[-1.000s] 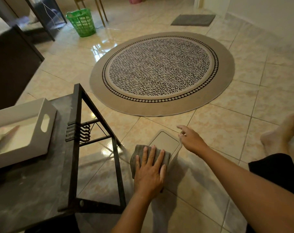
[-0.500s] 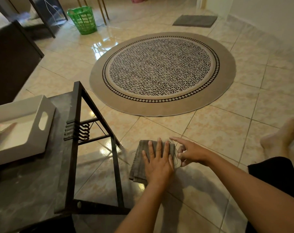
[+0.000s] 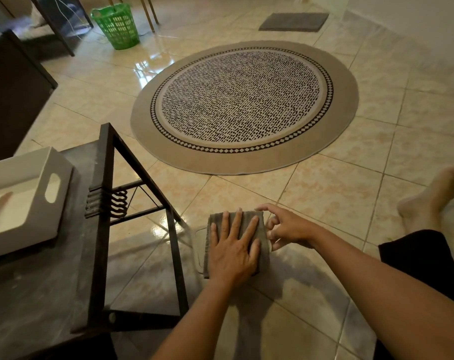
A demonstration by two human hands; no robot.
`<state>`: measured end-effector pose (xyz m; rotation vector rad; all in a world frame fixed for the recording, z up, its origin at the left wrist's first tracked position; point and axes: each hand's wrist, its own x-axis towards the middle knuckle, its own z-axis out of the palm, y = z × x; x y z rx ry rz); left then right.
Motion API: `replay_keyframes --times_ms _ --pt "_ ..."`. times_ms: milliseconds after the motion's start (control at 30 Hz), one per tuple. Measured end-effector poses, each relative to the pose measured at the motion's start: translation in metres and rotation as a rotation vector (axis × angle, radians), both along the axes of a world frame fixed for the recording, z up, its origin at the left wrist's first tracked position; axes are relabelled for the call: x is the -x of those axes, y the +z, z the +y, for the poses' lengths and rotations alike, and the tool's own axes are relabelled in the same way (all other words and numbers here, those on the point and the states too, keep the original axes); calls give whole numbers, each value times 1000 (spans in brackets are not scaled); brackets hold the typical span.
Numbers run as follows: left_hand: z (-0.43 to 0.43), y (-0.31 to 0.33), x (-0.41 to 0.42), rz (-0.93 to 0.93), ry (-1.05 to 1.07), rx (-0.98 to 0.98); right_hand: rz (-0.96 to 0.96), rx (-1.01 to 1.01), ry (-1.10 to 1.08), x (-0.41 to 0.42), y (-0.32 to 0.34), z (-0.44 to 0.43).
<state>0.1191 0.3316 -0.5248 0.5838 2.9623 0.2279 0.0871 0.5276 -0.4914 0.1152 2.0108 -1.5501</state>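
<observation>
A white tray (image 3: pixel 66 175) sits on the dark table (image 3: pixel 38 294), with a black metal frame (image 3: pixel 101 203) just beside it. On the tiled floor (image 3: pixel 324 190) lies the grey cloth (image 3: pixel 262 253). The left hand (image 3: pixel 233 250) presses flat on it, fingers spread. The right hand (image 3: pixel 288 227) curls at its right edge; whether it pinches the cloth I cannot tell. The round rug (image 3: pixel 244 105) lies beyond.

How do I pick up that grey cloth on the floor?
Probably pinch the cloth by its bare left strip, coming from the table side. It lies flat and folded; the left hand presses its middle and the right hand crowds its right edge.
</observation>
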Motion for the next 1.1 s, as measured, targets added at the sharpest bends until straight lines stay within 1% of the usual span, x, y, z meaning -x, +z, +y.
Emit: replay_keyframes --times_ms 100,200,267,367,433,600,700,800,933,1000,1100 --pt "11 4 -2 -2 83 -14 12 -6 -16 -1 1 -1" --pt "3 8 -1 -2 110 7 16 5 -22 -3 0 -2" --pt "1 8 -2 14 89 14 12 5 -26 -3 -1 -3" --pt "7 7 0 27 2 4 15 -3 -16 -3 -1 -3" --pt "7 7 5 34 -11 14 19 4 -31 -3 0 -3" --pt "-8 2 -4 30 167 11 24 6 -61 -6 0 -4" --pt "6 1 -13 5 114 -8 29 1 -47 -5 1 -4" --pt "16 7 -2 -1 69 7 37 -13 -52 -6 2 -5" --pt "-11 8 6 -18 228 24 34 -12 -89 -8 -1 -6" --pt "-15 7 -4 -25 262 15 38 -11 -81 -7 1 -6" --pt "6 2 -14 -25 169 -26 47 -18 -60 -6 1 -6"
